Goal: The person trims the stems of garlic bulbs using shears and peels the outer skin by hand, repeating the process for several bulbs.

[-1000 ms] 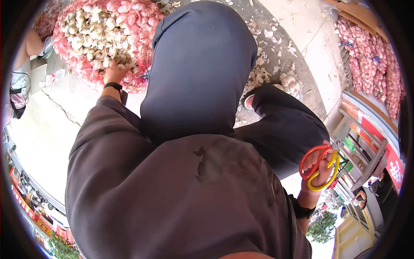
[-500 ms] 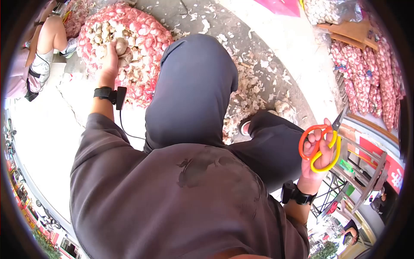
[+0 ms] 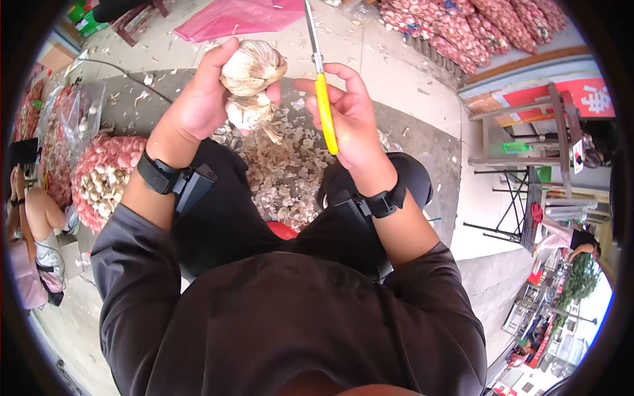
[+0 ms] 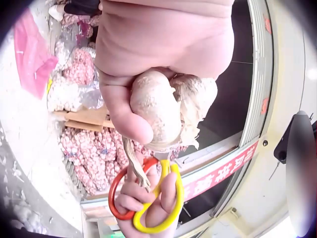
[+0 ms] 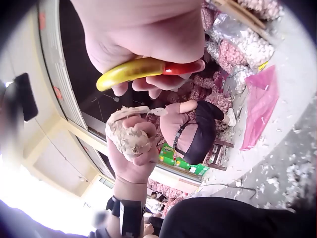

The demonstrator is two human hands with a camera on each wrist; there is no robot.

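Observation:
In the head view, my left hand (image 3: 195,102) holds two whitish garlic bulbs, a larger upper one (image 3: 254,66) and a smaller lower one (image 3: 251,113) with a stem. The left wrist view shows the thumb curled around one bulb (image 4: 156,106), the other bulb (image 4: 196,99) beside it and a dry stem (image 4: 136,163) hanging down. My right hand (image 3: 356,122) grips scissors (image 3: 324,105) with fingers through the loops, blades pointing away from me. One scissor loop is yellow (image 4: 177,208), the other red. Both hands are raised over my lap, close together.
Garlic peelings (image 3: 290,171) cover the floor between my legs. A pink mesh sack of garlic (image 3: 109,178) stands to the left near a seated person (image 3: 46,231). Pink plastic sheeting (image 3: 238,20) lies ahead; filled sacks (image 3: 456,30) and a wooden bench (image 3: 561,132) are on the right.
My left hand has lifted the garlic bulbs from the mesh sack and brought them in front of me. My right hand has swung inward from the right with the scissors. The head view has turned rightward.

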